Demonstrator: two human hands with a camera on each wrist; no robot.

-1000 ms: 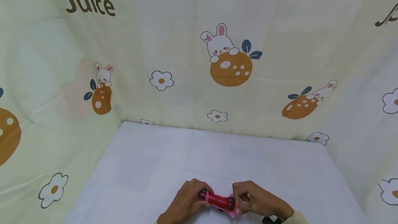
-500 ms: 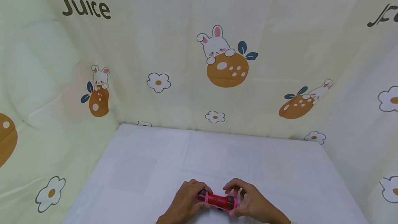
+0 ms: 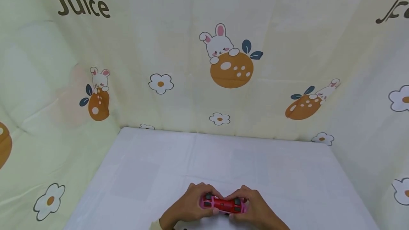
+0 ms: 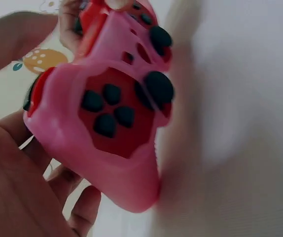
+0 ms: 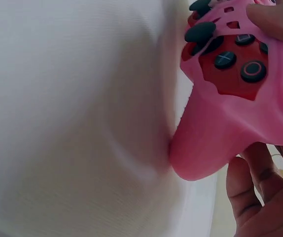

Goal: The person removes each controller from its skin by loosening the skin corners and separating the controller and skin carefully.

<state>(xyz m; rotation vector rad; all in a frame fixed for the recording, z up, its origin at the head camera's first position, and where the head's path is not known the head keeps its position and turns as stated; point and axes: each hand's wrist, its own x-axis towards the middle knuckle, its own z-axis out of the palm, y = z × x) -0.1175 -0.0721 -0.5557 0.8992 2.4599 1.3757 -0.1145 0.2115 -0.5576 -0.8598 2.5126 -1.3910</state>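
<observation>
A red game controller (image 3: 224,205) in a pink rubbery cover is held between both hands, its shoulder buttons toward the far side in the head view. My left hand (image 3: 195,203) grips one end, and my right hand (image 3: 255,209) grips the other. In the left wrist view the cover (image 4: 117,173) frames the black direction buttons (image 4: 109,111) and the sticks. The left fingers lie behind it. The right wrist view shows the symbol buttons (image 5: 253,71) and the right thumb (image 5: 279,22) on the cover. One grip of the controller touches or nearly touches the white surface.
A white table surface (image 3: 198,159) lies beneath the hands. Behind it and on both sides hangs a pale cloth (image 3: 179,45) printed with bunnies, oranges and flowers.
The right hand loosened its fingers at the cover's right end, then closed round that end again. The left hand keeps its hold. A dark item by the right sleeve has left view.
</observation>
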